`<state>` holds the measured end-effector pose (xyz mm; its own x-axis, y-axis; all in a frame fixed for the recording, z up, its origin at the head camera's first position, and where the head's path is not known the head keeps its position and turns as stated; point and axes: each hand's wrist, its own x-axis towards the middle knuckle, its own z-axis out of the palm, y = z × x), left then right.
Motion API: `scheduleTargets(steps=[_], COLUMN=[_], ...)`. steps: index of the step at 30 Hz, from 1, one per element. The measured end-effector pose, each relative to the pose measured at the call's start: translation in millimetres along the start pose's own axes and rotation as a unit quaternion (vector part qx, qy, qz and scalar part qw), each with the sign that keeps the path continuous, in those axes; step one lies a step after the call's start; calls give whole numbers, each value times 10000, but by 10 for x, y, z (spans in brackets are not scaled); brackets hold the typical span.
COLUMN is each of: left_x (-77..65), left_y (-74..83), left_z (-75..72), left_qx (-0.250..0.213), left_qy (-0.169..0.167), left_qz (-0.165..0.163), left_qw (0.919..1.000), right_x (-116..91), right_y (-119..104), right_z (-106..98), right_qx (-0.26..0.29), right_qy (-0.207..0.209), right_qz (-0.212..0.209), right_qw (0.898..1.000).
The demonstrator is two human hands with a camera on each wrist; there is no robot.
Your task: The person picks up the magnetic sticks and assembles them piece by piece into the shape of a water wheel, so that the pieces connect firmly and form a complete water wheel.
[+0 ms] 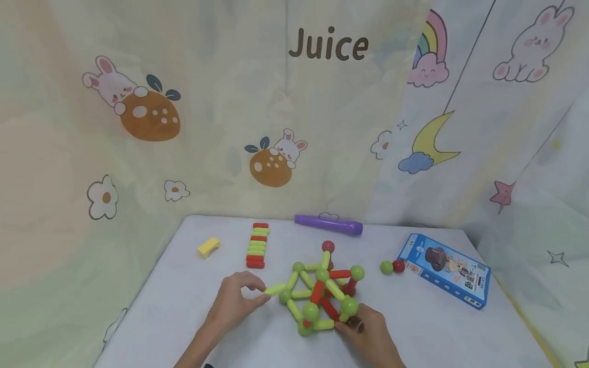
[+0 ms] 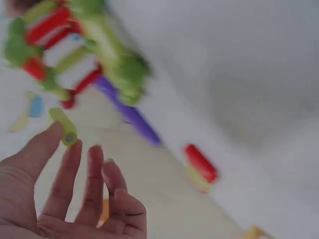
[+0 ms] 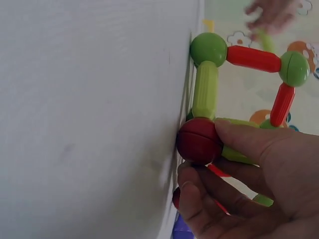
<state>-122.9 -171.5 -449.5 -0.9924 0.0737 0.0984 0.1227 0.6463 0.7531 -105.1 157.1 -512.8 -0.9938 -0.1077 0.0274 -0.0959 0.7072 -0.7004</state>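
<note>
A light-green magnetic rod (image 2: 63, 124) is pinched between the thumb and index finger of my left hand (image 1: 234, 299); the other fingers are spread apart from it. In the head view the rod's far end overlaps the edge of a green ball (image 1: 285, 296) on the left of the built frame. That frame of green and red rods and balls stands on the table, with a green ball (image 1: 349, 306) at its near right. My right hand (image 1: 370, 332) grips a dark red ball (image 3: 200, 141) at a lower corner, thumb on one side and fingers on the other.
Loose red and green rods (image 1: 256, 245) lie in a column behind the left hand, with a yellow arch block (image 1: 209, 248) further left. A purple tube (image 1: 329, 225) lies at the back. At right are two loose balls (image 1: 387, 267) and a blue box (image 1: 448, 268) on the white table (image 1: 175, 306).
</note>
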Motion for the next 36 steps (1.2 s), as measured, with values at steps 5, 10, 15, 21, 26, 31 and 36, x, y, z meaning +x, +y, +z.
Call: scheduleTargets(steps=[5, 10, 15, 21, 26, 31, 36], left_x=[-211, -260, -263, -255, -237, -227, -228], left_y=[475, 663, 667, 683, 708, 731, 761], left_z=[120, 369, 548, 648, 654, 666, 727], left_qx=[-409, -244, 116, 636, 1173, 1636, 1692], left_qy=[-474, -364, -88, 290, 437, 574, 477], left_qz=[1151, 1765, 1938, 2334, 2478, 2685, 2748], left_qw=[9914, 9833, 9809, 9699, 9607, 9475, 9453], right_x=[-13, -22, -38, -51, -61, -67, -70], right_y=[-77, -128, -172, -185, -179, -185, -206], right_z=[50, 78, 82, 66, 62, 52, 65], right_qx=[-263, -365, -492, -674, -680, -667, -744], right_qy=[-97, -61, -63, -30, 3, 51, 52], right_qz=[-115, -183, -368, -460, -509, -533, -422], right_qw=[9995, 9991, 9981, 9967, 9964, 9963, 9963])
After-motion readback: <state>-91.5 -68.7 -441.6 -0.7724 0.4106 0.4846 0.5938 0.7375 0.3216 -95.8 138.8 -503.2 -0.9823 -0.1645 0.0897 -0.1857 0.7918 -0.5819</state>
